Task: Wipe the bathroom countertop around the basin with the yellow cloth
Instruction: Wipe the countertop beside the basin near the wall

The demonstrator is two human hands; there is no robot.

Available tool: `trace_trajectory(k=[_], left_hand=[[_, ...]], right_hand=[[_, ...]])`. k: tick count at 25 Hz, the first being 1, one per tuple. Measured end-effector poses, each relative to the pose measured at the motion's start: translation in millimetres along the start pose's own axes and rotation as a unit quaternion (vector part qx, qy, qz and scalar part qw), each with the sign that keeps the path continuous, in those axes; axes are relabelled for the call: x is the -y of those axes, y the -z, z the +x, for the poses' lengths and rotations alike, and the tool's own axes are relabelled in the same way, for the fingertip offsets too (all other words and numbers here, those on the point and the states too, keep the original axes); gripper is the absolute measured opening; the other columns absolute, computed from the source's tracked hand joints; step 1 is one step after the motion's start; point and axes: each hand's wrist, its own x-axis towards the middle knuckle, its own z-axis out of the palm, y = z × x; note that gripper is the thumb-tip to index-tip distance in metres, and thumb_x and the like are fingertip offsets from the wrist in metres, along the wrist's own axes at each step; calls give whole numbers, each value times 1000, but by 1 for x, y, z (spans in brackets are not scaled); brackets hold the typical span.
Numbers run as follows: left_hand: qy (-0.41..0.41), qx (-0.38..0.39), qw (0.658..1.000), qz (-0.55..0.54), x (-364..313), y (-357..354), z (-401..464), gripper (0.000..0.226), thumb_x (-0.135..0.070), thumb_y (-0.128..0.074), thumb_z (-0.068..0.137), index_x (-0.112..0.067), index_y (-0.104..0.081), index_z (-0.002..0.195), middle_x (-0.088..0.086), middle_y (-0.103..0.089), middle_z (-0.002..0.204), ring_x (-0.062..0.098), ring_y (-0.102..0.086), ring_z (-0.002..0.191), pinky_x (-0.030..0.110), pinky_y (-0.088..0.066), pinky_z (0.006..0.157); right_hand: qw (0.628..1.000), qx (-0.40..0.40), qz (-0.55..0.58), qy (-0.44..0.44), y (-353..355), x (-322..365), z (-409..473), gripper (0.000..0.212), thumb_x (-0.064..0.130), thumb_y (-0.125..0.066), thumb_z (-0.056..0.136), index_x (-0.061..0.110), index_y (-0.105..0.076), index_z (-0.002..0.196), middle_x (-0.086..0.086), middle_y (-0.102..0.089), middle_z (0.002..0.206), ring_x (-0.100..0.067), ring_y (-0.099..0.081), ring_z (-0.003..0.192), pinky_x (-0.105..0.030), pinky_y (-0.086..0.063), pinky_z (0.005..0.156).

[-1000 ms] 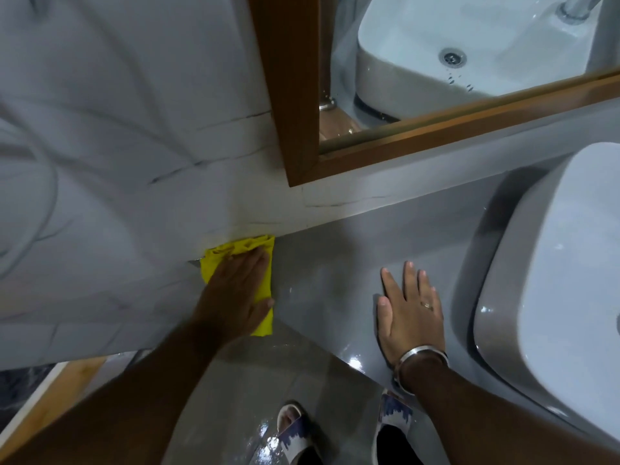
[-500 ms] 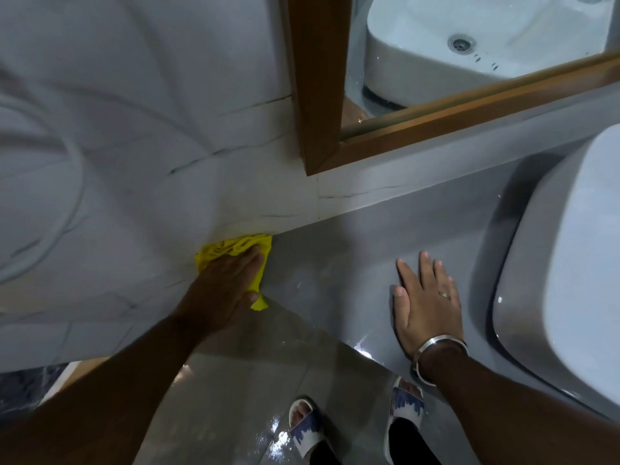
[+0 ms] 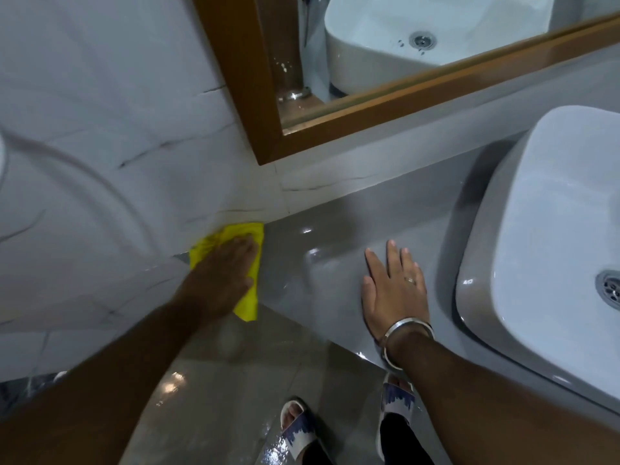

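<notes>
The yellow cloth lies flat at the left end of the grey countertop, against the marble wall. My left hand presses down on it, palm flat, covering most of it. My right hand rests flat on the bare counter, fingers spread, empty, just left of the white basin. A ring and a metal bangle are on that hand and wrist.
A wood-framed mirror hangs on the wall above the counter. The marble wall closes off the counter's left end. Below the counter edge lies a wet tiled floor with my sandalled feet.
The cloth and my left hand stay at the counter's left corner, with the cloth shifting slightly under the palm. The view has swung right, bringing the basin's drain into sight. My right hand stays put.
</notes>
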Motion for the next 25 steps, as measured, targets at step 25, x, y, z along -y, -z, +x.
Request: trace_trajectory(k=[25], left_hand=[[170, 6, 985, -34, -57, -10, 33, 65, -39, -35, 89, -7, -42, 145, 19, -41, 152, 36, -40, 138, 50, -27, 114]], right_hand=[[961, 22, 114, -250, 19, 35, 82, 72, 57, -36, 90, 30, -6, 150, -14, 4, 160, -37, 0, 145, -47, -7, 116]])
